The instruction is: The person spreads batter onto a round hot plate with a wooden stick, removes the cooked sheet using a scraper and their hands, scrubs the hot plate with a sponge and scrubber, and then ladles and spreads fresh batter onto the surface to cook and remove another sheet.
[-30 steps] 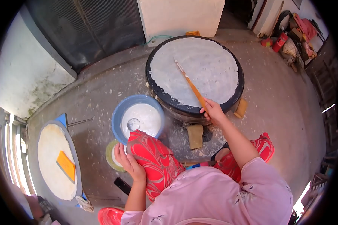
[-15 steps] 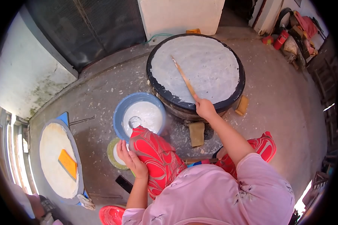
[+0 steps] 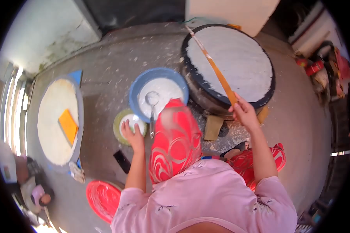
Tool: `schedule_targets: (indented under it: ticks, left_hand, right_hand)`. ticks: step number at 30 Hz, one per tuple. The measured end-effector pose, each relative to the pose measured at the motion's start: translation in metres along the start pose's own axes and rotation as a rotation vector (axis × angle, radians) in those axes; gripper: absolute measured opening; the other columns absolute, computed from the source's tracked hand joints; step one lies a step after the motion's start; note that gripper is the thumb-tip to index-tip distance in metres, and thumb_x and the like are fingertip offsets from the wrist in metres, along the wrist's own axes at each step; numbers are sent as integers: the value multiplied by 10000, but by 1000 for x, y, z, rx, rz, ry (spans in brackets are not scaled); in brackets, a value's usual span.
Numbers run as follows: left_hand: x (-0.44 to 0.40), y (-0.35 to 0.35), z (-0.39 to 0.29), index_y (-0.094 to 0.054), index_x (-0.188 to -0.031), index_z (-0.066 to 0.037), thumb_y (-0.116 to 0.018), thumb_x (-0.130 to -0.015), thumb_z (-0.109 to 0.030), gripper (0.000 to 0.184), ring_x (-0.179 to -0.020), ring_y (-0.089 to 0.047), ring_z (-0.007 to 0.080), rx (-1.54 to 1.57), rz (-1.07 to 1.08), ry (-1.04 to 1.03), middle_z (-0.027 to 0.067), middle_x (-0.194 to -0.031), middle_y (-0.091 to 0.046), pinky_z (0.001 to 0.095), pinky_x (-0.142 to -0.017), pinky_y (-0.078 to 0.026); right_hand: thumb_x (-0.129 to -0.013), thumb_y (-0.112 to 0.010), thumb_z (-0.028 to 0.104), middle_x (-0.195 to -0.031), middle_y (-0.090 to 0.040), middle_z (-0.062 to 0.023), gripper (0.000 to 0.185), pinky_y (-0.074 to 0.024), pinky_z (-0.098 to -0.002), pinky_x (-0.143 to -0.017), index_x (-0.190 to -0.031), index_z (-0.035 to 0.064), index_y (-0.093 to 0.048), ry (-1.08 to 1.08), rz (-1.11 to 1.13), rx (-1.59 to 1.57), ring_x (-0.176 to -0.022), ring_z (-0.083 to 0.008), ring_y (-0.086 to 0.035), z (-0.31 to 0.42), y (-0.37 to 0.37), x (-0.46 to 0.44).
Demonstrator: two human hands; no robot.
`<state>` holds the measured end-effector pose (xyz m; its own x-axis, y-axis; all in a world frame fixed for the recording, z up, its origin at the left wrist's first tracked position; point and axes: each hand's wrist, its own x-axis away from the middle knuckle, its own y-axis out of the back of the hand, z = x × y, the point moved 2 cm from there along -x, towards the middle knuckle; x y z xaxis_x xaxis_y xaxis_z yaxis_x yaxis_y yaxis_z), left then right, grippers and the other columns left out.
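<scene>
My right hand [image 3: 244,113] is closed round the handle end of a long flat wooden spatula [image 3: 218,73], its far end smeared white. The spatula slants over a big round black griddle [image 3: 185,58], whose top is covered by a thin white batter layer [image 3: 243,58]. My left hand [image 3: 133,136] is held empty with fingers apart, above or beside a green-rimmed bowl [image 3: 118,128] with something white inside. Just beyond is a blue basin [image 3: 136,89] of white batter [image 3: 165,87], and a metal ladle [image 3: 152,99] rests in it.
At left, a round board [image 3: 80,112] carries a pale flat sheet [image 3: 52,128] and a yellow-orange scraper [image 3: 68,126]. A red basin [image 3: 101,200] and a black phone [image 3: 122,161] lie on the floor near my left arm. Bricks [image 3: 213,128] stand by the griddle's base.
My right hand has drawn the spatula back and raised it off the batter. My left hand has moved from beside my knee toward the green-rimmed bowl. The camera view has shifted left.
</scene>
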<state>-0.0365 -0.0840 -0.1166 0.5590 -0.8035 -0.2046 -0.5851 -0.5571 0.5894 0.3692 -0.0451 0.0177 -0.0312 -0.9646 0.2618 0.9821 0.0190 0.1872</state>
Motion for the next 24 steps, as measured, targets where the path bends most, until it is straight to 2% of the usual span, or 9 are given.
schedule_targets:
  ticks: [3,6,10,12,14,15,17,21,24]
  left_hand:
    - [13,0,51,-416,-1276,-132,-585,-807,-269,517,-1218,-312,356,-679,213,280,172,-1363,-271,528,-935,-313]
    - [30,0,98,-374,-1300,-173,-582,-800,-289,555,-1256,-250,355,-821,346,473,166,-1372,-238,586,-871,-334]
    - [49,-16,167,-381,-1261,-100,-578,-798,-267,530,-1098,-448,354,-612,464,642,183,-1285,-359,495,-812,-422]
    - [51,-25,195,-445,-1204,-53,-581,-797,-252,473,-994,-542,335,-537,430,606,194,-1207,-460,455,-784,-451]
    - [51,-27,209,-570,-1001,25,-553,-819,-178,274,-733,-606,313,-182,341,666,190,-881,-611,379,-694,-469]
    - [51,-23,207,-570,-1001,25,-553,-819,-178,274,-733,-606,313,-179,336,672,190,-881,-611,379,-694,-469]
    - [59,-1,194,-556,-924,-27,-524,-867,-253,235,-395,-413,134,300,270,860,27,-538,-445,289,-361,-344]
    - [87,25,141,-540,-876,-38,-484,-902,-254,225,-376,-350,83,426,260,854,2,-530,-424,244,-335,-264]
    - [95,2,161,-540,-845,-32,-449,-923,-227,228,-371,-360,74,272,354,323,-2,-516,-436,229,-320,-255]
  right_hand:
    - [-841,-566,91,-706,-584,-10,406,-411,-189,-595,-1243,89,-509,174,74,366,-640,-50,-501,42,-25,-6]
    - [-798,-594,124,-743,-632,-70,384,-455,-267,-621,-1181,113,-567,383,241,559,-652,-126,-579,104,-76,-7]
    - [-744,-557,136,-871,-643,-135,314,-481,-413,-705,-1048,157,-634,614,554,1294,-798,-308,-612,129,-174,-13]
    - [-703,-582,123,-868,-653,-120,209,-501,-374,-690,-883,73,-674,542,674,1542,-807,-274,-633,109,-227,-27]
    - [-698,-596,129,-874,-655,-121,190,-506,-359,-690,-846,40,-675,459,774,1595,-815,-265,-637,98,-270,-33]
    - [-699,-593,128,-878,-655,-122,194,-506,-357,-690,-852,42,-675,407,783,1568,-818,-262,-638,86,-285,-40]
    - [-699,-591,127,-881,-655,-124,198,-506,-354,-691,-858,44,-676,362,802,1538,-820,-259,-639,61,-306,-51]
    - [-696,-585,132,-913,-648,-143,220,-503,-354,-723,-877,43,-673,185,790,1373,-853,-271,-632,11,-325,-66]
    - [-696,-584,138,-924,-645,-147,229,-501,-353,-742,-882,33,-668,138,778,1306,-868,-279,-628,-2,-324,-78]
